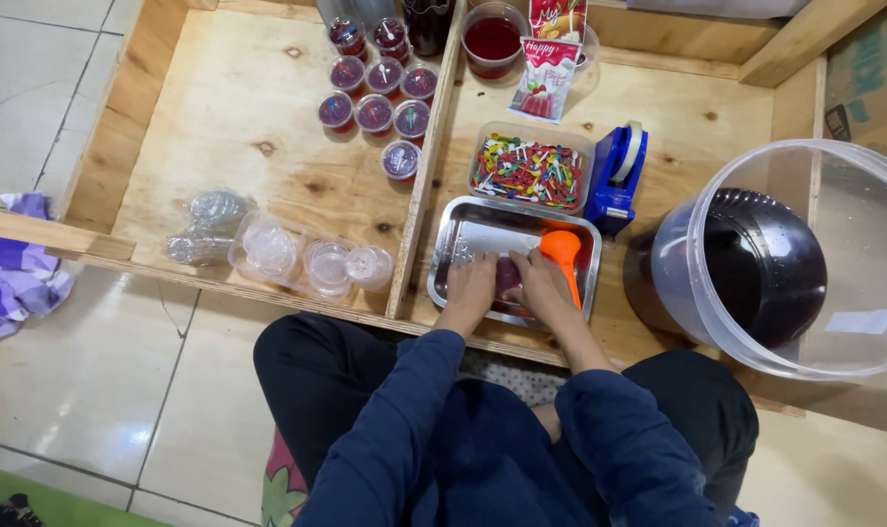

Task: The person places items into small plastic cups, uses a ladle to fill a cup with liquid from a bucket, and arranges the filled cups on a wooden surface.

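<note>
Both our hands are working at lower centre inside the steel tray [463, 230]: left hand [471, 286] and right hand [539, 283], fingers curled together, pinching a small purple cup [508, 276] beside an orange funnel [561, 251].

Shiny metal tray [482, 229], rough plywood [238, 117]

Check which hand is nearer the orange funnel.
Right. The right hand touches the orange funnel in the metal tray; the left hand sits farther left, across a small cup.

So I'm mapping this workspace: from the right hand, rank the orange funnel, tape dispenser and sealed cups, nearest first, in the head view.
1. Orange funnel: at the right hand, in the tray.
2. Tape dispenser: beyond, to the right.
3. Sealed cups: far, left compartment.
</note>
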